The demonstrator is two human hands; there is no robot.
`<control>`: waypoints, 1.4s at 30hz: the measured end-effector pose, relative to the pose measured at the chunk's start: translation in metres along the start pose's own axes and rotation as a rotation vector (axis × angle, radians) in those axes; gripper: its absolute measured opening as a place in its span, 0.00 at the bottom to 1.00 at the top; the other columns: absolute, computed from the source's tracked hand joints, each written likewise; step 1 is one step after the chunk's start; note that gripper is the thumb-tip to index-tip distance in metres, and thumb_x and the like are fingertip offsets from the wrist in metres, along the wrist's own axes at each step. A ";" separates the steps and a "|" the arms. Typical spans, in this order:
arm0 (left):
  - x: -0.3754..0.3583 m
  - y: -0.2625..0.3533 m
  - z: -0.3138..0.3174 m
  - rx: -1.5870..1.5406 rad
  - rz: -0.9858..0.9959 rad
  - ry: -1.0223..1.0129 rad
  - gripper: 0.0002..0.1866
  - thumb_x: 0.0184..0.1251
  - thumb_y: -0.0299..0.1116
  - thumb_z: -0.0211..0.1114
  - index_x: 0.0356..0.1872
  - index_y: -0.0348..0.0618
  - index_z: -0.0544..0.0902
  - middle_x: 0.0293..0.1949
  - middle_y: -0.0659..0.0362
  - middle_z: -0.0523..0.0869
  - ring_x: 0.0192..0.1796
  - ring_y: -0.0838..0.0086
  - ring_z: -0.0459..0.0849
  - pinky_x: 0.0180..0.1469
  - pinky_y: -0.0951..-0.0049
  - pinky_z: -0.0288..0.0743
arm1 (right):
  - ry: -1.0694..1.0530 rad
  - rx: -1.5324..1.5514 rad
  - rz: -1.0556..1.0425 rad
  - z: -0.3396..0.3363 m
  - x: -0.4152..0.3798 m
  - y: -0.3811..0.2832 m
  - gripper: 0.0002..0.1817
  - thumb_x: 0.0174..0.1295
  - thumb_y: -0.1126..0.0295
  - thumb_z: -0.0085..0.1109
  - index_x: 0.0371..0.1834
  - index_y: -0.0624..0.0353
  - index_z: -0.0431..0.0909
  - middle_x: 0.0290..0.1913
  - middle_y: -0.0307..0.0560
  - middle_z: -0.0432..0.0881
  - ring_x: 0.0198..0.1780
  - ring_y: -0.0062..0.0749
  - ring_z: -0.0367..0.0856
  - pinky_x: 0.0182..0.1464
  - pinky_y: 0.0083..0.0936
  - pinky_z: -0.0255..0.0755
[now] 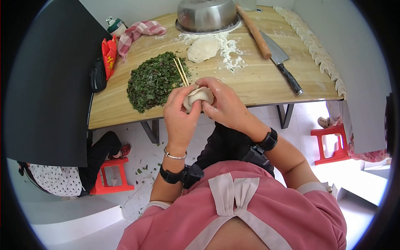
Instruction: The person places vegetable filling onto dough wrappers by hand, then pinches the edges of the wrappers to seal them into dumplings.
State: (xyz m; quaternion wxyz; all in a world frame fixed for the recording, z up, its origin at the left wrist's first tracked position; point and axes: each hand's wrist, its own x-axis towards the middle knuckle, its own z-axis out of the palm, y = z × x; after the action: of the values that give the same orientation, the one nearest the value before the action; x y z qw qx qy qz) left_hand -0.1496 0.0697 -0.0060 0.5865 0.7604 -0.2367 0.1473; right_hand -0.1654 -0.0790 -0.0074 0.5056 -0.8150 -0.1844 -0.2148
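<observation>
Between both hands, just over the table's front edge, I hold a white dumpling (197, 96), its dough partly folded. My left hand (181, 110) pinches its left side, thumb on the front. On the right, my right hand (223, 102) grips the dough with bent fingers and thumb. Any filling is hidden inside the fold. Just beyond my hands lies a pair of chopsticks (181, 71), tips on the heap of chopped greens (150, 81). Farther back, flattened dough wrappers (203, 49) rest beside scattered flour (231, 54).
An upturned metal basin (207, 16) stands at the back. A rolling pin (254, 31) and a cleaver (278, 54) lie right of the flour. Finished dumplings (312, 41) line the right edge. A checked cloth (139, 33) is back left. Red stools (112, 177) flank me; a person sits left.
</observation>
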 end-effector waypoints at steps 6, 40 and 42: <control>-0.005 0.005 0.003 -0.167 -0.136 -0.065 0.21 0.60 0.15 0.59 0.56 0.32 0.72 0.48 0.56 0.79 0.51 0.74 0.79 0.51 0.77 0.75 | -0.035 -0.063 0.037 -0.005 0.000 -0.004 0.16 0.54 0.76 0.54 0.47 0.64 0.73 0.35 0.57 0.79 0.35 0.49 0.79 0.38 0.35 0.73; -0.007 -0.016 0.013 -0.127 -0.143 -0.071 0.05 0.70 0.26 0.54 0.32 0.40 0.72 0.25 0.65 0.74 0.25 0.86 0.68 0.27 0.85 0.63 | 0.408 -1.417 0.312 -0.335 -0.109 0.124 0.08 0.48 0.74 0.54 0.33 0.59 0.78 0.34 0.52 0.78 0.44 0.46 0.76 0.47 0.41 0.70; -0.006 -0.017 0.013 -0.120 -0.148 -0.070 0.05 0.70 0.26 0.54 0.32 0.40 0.72 0.25 0.65 0.74 0.25 0.86 0.68 0.27 0.85 0.62 | 0.367 -1.438 0.339 -0.340 -0.105 0.126 0.08 0.49 0.74 0.54 0.33 0.58 0.78 0.35 0.50 0.78 0.46 0.43 0.75 0.49 0.39 0.69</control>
State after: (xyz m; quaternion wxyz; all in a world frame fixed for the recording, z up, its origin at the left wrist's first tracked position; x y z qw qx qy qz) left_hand -0.1463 0.0618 -0.0263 0.6317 0.7439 -0.2088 0.0624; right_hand -0.2440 -0.4481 -0.0232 -0.1014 -0.9121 0.2158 -0.3336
